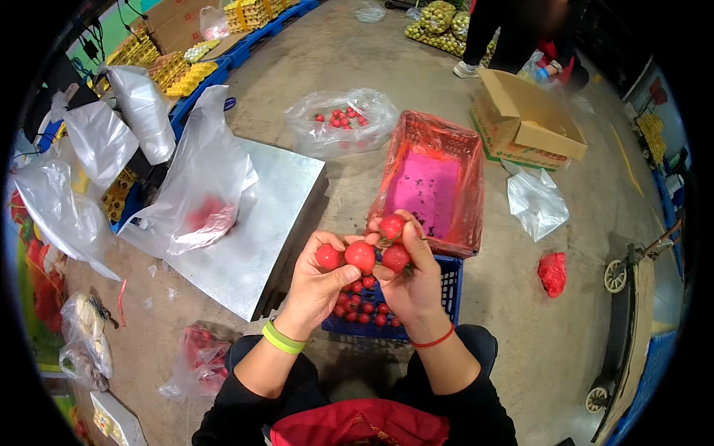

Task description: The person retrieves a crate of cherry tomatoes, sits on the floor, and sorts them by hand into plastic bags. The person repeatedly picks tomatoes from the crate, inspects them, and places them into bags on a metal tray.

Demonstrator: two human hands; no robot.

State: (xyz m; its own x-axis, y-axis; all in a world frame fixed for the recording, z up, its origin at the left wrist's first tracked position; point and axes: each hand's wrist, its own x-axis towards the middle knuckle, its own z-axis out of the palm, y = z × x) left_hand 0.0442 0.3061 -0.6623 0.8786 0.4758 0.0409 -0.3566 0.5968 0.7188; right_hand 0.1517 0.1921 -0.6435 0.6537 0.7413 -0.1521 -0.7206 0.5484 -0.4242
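Note:
My left hand [321, 279] is closed around small red tomatoes [360, 257], thumb pressed against one. Touching it at the fingertips, my right hand [411, 279] grips more of them, and a tomato [391, 227] with a bit of green at its stem end shows on top. Both hands are raised over a blue plastic crate [451, 286], partly hidden by them, with many loose tomatoes [363, 307] inside. Just beyond it stands a red crate [474, 178] lined with clear plastic, with dark bits scattered over its pink bottom.
Left of the crates a metal platform [286, 178] bears a clear bag [201, 178] with red contents. Another open bag [305, 119] of tomatoes lies ahead. An open cardboard box [513, 126] stands far right, near another person [520, 37]. A cart [621, 334] is at right.

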